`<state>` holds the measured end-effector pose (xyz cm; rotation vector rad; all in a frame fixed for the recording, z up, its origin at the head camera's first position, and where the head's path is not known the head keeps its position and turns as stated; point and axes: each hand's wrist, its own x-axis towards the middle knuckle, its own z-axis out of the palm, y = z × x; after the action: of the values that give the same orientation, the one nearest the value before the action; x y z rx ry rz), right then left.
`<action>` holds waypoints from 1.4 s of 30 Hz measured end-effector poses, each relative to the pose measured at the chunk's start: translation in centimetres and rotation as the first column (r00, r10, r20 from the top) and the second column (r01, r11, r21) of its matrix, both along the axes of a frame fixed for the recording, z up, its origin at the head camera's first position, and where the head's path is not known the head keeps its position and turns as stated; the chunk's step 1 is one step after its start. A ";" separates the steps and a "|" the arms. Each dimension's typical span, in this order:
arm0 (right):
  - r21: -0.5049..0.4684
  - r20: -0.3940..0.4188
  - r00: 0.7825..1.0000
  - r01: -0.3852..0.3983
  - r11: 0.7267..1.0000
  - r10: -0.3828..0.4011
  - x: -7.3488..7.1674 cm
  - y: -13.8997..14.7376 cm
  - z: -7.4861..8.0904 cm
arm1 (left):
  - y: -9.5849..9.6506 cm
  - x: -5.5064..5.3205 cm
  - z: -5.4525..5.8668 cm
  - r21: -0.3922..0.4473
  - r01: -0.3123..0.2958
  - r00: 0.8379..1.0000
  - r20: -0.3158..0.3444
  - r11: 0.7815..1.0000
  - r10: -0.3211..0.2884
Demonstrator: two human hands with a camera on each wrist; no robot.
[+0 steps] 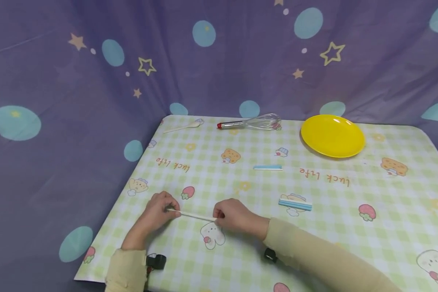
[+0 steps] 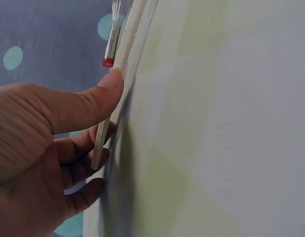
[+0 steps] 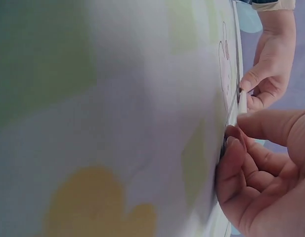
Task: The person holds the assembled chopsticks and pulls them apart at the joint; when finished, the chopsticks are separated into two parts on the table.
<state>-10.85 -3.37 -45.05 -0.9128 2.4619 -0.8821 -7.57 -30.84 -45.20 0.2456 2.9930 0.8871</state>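
A slim white stick (image 1: 197,216) stretches between my two hands, just over the near left part of the table. My left hand (image 1: 160,211) pinches its left end; in the left wrist view the thumb presses on the stick (image 2: 125,47), with the fingers behind it and a short end poking out below. At the other end, the thumb and fingertips of my right hand (image 1: 237,217) pinch it. The right wrist view shows only a short piece of the stick (image 3: 242,103) between both hands; the rest is covered by fingers.
Right of the hands lie two blue-and-white bag sealing clips, one nearer (image 1: 295,204) and one farther (image 1: 268,167). Along the back are a pale spoon (image 1: 184,127), a whisk (image 1: 248,122) with a red-tipped handle, and a yellow plate (image 1: 333,136). A checked cloth (image 1: 336,227) covers the table.
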 end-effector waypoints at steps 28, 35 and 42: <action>-0.222 -0.054 0.976 0.195 0.955 -0.212 -1.0 10.7 2.7 | 9.5 -1.9 2.8 0.358 0.158 0.981 0.050 0.920 -0.188; -0.245 -0.083 0.960 0.239 0.940 -0.266 -0.9 13.4 2.9 | 12.4 -2.6 3.1 0.406 0.217 0.966 0.044 0.888 -0.256; -0.260 -0.077 0.945 0.290 0.921 -0.319 -0.4 15.6 3.2 | 14.9 -3.5 3.5 0.385 0.284 0.948 0.024 0.878 -0.317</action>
<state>-11.23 12.25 -41.85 -0.6801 2.6867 -1.2984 -11.04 -15.99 -41.74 0.6387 2.5759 1.3803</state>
